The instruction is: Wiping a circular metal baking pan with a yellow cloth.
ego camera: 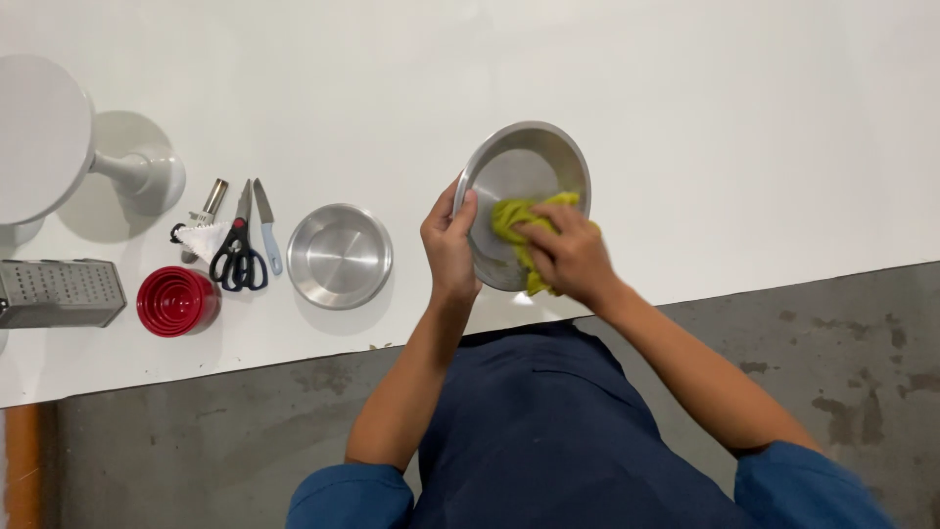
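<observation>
The fingers of the left hand (448,245) are curled over the rim of a tilted steel bowl (524,176), gripping it above the near edge of the white desk (744,127). The fingers of the right hand (568,257) are closed on a bunched yellow-green cloth (511,217), pressed against the bowl's inside. To the left on the desk lies a round steel pan (340,256), then a pair of black-handled scissors (238,250) and a small knife (266,227) side by side, a red cup-shaped nest of bowls (176,301), a metal grater (59,292) and a white stand (59,147).
</observation>
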